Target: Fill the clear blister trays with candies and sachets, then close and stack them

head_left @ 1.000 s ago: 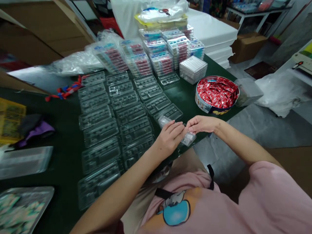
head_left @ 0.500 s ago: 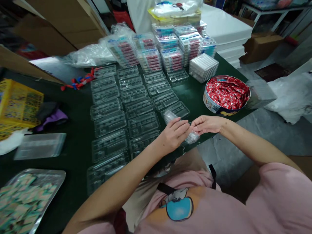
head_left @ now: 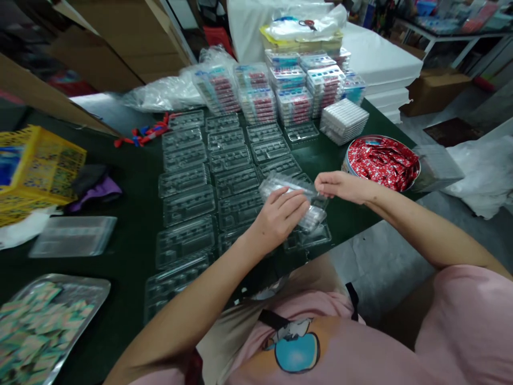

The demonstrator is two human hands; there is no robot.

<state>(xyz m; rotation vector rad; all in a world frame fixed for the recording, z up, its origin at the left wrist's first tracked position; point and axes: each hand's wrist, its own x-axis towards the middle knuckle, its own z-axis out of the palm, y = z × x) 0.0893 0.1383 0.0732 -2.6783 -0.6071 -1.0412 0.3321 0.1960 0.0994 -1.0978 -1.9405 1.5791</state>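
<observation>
My left hand [head_left: 281, 215] is wrapped over a stack of clear plastic blister trays [head_left: 312, 218], held tilted above the front of the table. My right hand [head_left: 340, 186] is just right of the stack, thumb and fingertips pinched at the edge of a thin clear tray that blurs into the others. Beneath the stack, a single clear tray [head_left: 323, 235] lies near the table's front edge. Rows of similar moulded trays [head_left: 188, 200] cover the table to the left. They look unfilled, though glare hides some detail.
Right of my hands stands a round tin [head_left: 382, 163] of red packets. Packed blister sets [head_left: 256, 96] are stacked at the back, beside a white stack [head_left: 344, 120]. At left are a yellow basket [head_left: 48, 166], flat clear sleeves [head_left: 74, 235] and a metal tray [head_left: 98, 291] of small pieces.
My right hand has moved up and away from my left, widening the gap between them. A tray now shows on the table below the stack. The whole view has shifted slightly.
</observation>
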